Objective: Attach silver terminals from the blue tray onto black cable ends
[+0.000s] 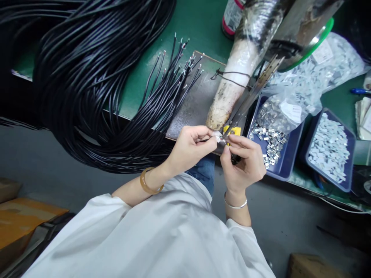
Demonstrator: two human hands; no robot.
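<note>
My left hand point(193, 146) is closed in a pinch on the end of a black cable, with a small white piece point(217, 136) at its fingertips. Opposite it, my right hand point(243, 160) has thumb and fingers closed around something too small to make out, perhaps a thin wire. The two sets of fingertips almost meet below the tip of a thick, plastic-wrapped white tube point(226, 92) tied with dark wire. Right behind the fingers are a narrow metal bar point(246, 98) and a yellow piece point(233, 130).
A big bundle of black cables point(87, 77) lies to the left, stripped ends on a brown board point(199, 90). On the right, one blue tray point(285, 170) holds metal clips; another point(349, 183) holds pale pieces. Plastic bags point(319, 73) lie behind them on the green table point(199, 23).
</note>
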